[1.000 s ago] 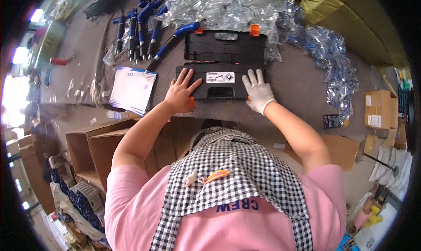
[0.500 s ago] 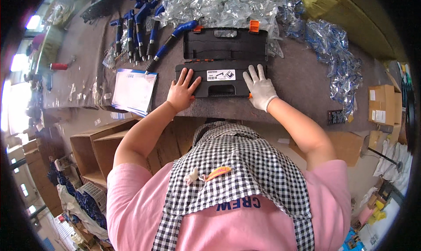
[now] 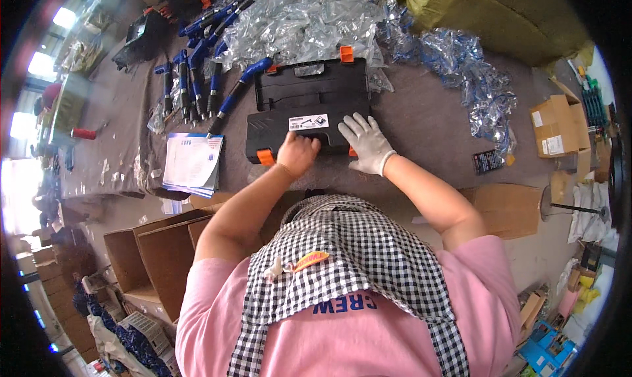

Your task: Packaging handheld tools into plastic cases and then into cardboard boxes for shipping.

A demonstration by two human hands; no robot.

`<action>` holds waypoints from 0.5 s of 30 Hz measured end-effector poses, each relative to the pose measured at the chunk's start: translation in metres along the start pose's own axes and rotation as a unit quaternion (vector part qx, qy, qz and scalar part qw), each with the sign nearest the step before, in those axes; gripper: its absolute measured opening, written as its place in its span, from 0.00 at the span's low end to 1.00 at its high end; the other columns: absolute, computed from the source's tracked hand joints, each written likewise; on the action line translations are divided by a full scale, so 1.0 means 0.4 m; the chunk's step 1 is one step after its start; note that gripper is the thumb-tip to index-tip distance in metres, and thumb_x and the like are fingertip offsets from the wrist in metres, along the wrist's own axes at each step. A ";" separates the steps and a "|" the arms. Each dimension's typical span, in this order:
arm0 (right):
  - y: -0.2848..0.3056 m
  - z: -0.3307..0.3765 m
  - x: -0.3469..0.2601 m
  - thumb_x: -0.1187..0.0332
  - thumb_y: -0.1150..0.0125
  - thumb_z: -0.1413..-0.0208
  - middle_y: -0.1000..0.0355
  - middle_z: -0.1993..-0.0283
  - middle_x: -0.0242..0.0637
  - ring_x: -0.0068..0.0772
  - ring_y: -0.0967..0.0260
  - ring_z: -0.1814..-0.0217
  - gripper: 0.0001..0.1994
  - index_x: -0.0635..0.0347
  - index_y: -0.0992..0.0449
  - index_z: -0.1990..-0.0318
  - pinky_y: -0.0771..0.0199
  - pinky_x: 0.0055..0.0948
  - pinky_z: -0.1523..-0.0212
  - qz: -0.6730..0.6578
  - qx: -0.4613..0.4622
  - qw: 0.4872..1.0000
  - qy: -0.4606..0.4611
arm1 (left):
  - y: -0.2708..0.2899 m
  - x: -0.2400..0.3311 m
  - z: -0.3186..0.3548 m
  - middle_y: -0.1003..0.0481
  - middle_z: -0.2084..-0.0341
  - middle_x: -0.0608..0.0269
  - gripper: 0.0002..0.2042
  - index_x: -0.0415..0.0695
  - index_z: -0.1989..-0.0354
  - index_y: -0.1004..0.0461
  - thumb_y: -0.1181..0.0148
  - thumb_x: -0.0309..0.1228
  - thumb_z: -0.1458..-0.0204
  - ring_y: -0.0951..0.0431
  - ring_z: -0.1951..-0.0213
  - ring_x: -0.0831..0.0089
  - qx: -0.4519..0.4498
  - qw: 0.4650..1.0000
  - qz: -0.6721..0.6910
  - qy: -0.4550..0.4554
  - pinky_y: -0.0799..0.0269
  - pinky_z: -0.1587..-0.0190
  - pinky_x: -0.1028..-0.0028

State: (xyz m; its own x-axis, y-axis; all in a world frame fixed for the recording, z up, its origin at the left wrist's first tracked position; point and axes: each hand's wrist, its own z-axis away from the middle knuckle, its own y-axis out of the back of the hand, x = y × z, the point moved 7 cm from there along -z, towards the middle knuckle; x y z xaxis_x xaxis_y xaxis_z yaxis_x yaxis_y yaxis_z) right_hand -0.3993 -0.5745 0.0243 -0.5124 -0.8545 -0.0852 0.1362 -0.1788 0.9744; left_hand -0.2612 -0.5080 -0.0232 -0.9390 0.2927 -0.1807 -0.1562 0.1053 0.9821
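A: While both hands sit on it, where's the case?
B: Black plastic tool case with orange latches point(image 3: 309, 107) lies on the grey felt-covered table point(image 3: 428, 120), straight ahead of the person, lid open and laid back away from them.
A: Hands?
B: Bare left hand point(image 3: 297, 154) is curled over the near front edge, just right of the orange latch, fingers bent, gripping the rim loosely. White-gloved right hand point(image 3: 364, 142) lies flat on the near half, fingers spread, holding nothing.
A: Axis?
B: Long axis runs left-right, slightly tilted, left end nearer the person. Front edge faces the body.
A: Around it?
B: Blue-handled tools point(image 3: 197, 80) at far left, white paper stack point(image 3: 192, 163) near left, clear plastic bags point(image 3: 296, 21) behind.
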 end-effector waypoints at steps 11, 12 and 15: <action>0.294 0.136 0.053 0.64 0.28 0.67 0.27 0.51 0.49 0.51 0.29 0.49 0.35 0.59 0.32 0.46 0.31 0.38 0.45 -0.332 0.060 0.941 0.009 | 0.531 -0.159 0.037 0.33 0.44 0.49 0.43 0.47 0.41 0.31 0.27 0.49 0.71 0.40 0.38 0.49 0.012 0.990 0.134 0.043 0.42 0.37 0.60; 0.281 0.144 0.072 0.66 0.28 0.69 0.27 0.52 0.46 0.45 0.29 0.48 0.35 0.61 0.32 0.46 0.32 0.35 0.44 -0.378 0.053 0.924 0.011 | 0.546 -0.188 0.073 0.38 0.39 0.48 0.52 0.46 0.36 0.39 0.24 0.50 0.76 0.41 0.36 0.48 -0.019 0.979 0.193 0.070 0.46 0.35 0.60; 0.216 0.145 0.113 0.72 0.27 0.73 0.29 0.54 0.40 0.31 0.31 0.49 0.37 0.65 0.34 0.47 0.34 0.29 0.43 -0.496 -0.050 0.867 0.017 | 0.380 -0.237 0.197 0.29 0.47 0.48 0.51 0.40 0.38 0.42 0.20 0.38 0.77 0.30 0.44 0.55 -0.108 0.868 0.474 0.107 0.37 0.40 0.63</action>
State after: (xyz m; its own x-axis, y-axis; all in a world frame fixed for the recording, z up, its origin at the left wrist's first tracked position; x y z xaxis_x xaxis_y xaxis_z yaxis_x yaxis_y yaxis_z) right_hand -0.4599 -0.6005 0.1168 -0.3940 -0.2701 -0.8785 -0.2825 -0.8740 0.3954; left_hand -0.1720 -0.4450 0.1391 -0.7092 -0.0350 0.7042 0.6846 -0.2730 0.6759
